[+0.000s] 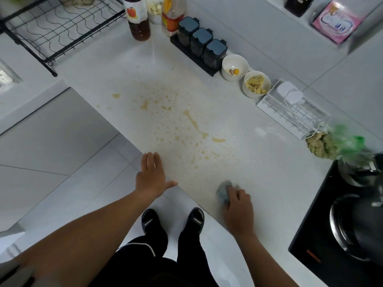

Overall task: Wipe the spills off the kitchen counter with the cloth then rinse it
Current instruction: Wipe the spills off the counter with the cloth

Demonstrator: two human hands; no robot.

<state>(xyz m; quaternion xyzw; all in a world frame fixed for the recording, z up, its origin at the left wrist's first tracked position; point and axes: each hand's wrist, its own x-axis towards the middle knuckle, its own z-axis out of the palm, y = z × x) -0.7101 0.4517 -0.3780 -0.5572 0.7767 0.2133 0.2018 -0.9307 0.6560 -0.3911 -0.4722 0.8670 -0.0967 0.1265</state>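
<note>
A white kitchen counter carries yellowish spills, in streaks and many small drops, across its middle. My right hand holds a small grey-blue cloth down on the counter near the front edge, just right of the spills. My left hand lies flat with straight fingers on the counter's front edge, left of the cloth, holding nothing.
Along the back stand two bottles, a black rack of three jars, two white bowls, a white wire holder and ginger. A black cooktop with a pan is at right. A wire dish rack sits at back left.
</note>
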